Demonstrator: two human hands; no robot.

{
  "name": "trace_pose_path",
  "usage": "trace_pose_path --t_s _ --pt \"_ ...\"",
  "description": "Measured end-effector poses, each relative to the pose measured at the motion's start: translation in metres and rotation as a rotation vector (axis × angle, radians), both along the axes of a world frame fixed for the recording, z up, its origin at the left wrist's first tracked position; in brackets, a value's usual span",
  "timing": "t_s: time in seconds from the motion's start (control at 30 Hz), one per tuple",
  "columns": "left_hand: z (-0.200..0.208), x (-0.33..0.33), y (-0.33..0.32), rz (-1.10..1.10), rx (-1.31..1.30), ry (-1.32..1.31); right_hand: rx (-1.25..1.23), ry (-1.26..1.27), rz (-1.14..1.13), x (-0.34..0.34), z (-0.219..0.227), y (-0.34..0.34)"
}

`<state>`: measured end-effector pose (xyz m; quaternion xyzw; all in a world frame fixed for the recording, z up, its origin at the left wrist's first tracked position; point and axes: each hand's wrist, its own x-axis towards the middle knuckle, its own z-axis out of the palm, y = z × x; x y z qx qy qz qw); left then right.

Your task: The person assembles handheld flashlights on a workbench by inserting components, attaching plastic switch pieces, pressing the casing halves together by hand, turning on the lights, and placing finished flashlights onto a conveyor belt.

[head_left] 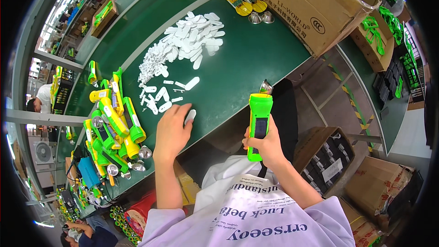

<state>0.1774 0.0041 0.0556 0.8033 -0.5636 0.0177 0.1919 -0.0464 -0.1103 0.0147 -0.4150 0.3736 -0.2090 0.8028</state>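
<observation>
In my right hand is a green and yellow flashlight, held upright with fingers wrapped round its lower body. A dark rectangular panel shows on its side, and a silver reflector sits tilted at its open head. My left hand is at the table's near edge, a small white oval plastic piece between its thumb and fingers. Just beyond that hand lie scattered white pieces, some oval and some narrow. Behind them spreads a large pile of similar white pieces.
Flashlights with loose reflectors are heaped on the green table at left. A large cardboard box stands at the far right, beside yellow parts with reflectors. An open carton of dark parts is below right.
</observation>
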Motion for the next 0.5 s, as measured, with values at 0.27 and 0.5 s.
trace_pose_path --t_s 0.27,0.5 --pt "-0.022 0.000 -0.009 0.191 0.181 0.102 0.012 -0.004 -0.010 0.002 -0.002 0.001" --pt "-0.008 0.008 -0.003 0.013 -0.089 0.246 0.012 0.011 -0.012 -0.002 -0.004 0.000"
